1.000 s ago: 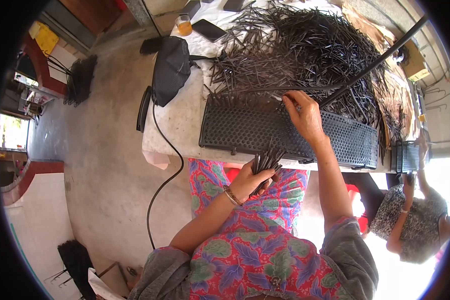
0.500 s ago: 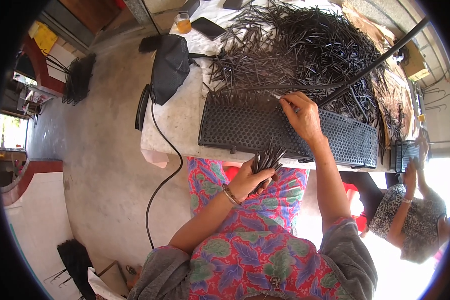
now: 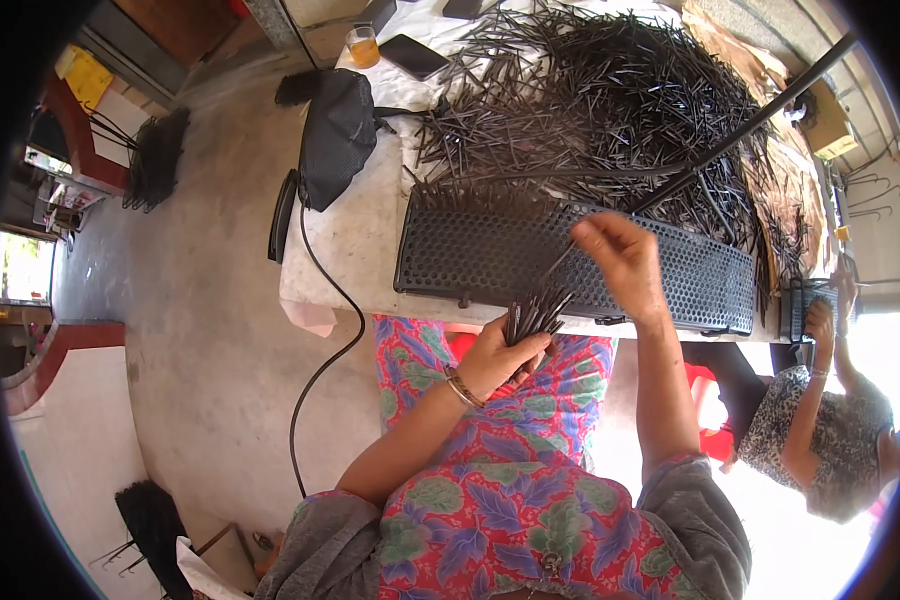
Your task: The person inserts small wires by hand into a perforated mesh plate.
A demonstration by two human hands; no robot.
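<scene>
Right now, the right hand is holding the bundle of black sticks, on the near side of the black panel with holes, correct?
Wrong hand: the head view shows the left hand holding the bundle of black sticks, on the near side of the black panel.

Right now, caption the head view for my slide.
Left hand gripping a bundle of black sticks, right hand pinching a single stick above a perforated black panel.

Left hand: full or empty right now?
Full: the left hand is closed around a bundle of black sticks, their ends fanning out beyond it.
</scene>
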